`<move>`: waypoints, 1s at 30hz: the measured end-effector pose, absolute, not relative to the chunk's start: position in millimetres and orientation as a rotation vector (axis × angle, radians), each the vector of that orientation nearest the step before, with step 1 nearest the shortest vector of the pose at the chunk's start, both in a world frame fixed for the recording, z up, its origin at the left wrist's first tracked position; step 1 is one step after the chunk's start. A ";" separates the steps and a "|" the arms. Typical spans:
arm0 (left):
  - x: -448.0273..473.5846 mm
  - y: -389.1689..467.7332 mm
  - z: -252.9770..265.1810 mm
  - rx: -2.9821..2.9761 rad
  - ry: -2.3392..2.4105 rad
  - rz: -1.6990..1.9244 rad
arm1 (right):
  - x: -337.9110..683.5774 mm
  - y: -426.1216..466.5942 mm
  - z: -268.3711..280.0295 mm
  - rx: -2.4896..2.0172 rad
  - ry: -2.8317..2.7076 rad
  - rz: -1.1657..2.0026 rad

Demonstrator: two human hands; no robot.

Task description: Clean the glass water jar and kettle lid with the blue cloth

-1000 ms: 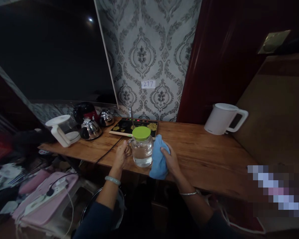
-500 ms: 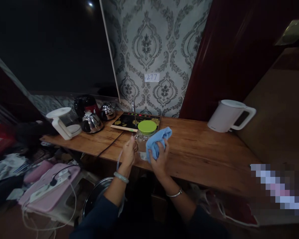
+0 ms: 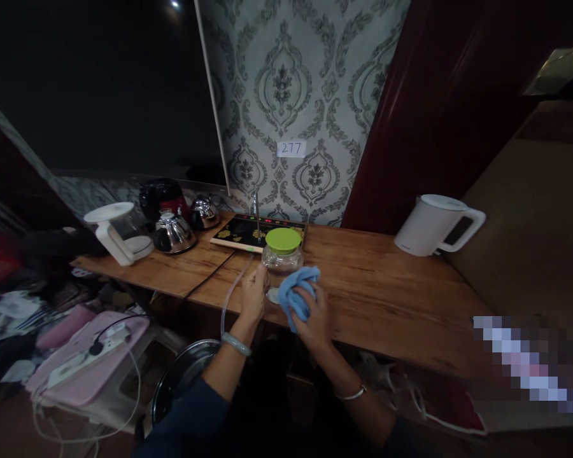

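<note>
A glass jar with a green lid (image 3: 282, 250) stands near the front edge of the wooden table (image 3: 386, 299). My left hand (image 3: 254, 298) grips the jar on its left side, at the handle. My right hand (image 3: 312, 310) is closed on a bunched blue cloth (image 3: 296, 291) and presses it against the jar's lower front. The jar's lower half is hidden behind my hands and the cloth.
A black tea tray with flower print (image 3: 255, 231) lies just behind the jar. Two steel kettles (image 3: 174, 232), a red-black pot (image 3: 162, 196) and a white-lidded glass kettle (image 3: 117, 230) stand at the left. A white electric kettle (image 3: 434, 224) stands at the right. A power strip (image 3: 88, 359) lies below left.
My right hand has brought the cloth from the jar's right side round to its lower front and bunched it. My left hand has kept its hold.
</note>
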State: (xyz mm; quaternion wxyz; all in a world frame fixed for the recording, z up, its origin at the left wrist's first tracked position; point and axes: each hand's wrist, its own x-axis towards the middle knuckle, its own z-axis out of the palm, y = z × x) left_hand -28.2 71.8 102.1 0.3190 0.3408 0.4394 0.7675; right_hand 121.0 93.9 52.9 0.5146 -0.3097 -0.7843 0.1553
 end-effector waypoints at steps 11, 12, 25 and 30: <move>-31.3 77.6 95.4 0.848 1.128 2.016 | 98.3 98.7 105.0 -0.851 -2.101 0.023; -31.1 77.0 96.2 0.853 1.133 2.016 | 100.7 97.1 97.5 -0.860 -2.120 0.021; -33.6 62.5 98.7 0.993 1.422 2.124 | 139.4 91.6 54.8 -0.868 -1.982 0.485; -23.0 13.8 85.9 1.091 1.554 2.354 | 130.2 56.6 77.7 -0.746 -1.807 0.758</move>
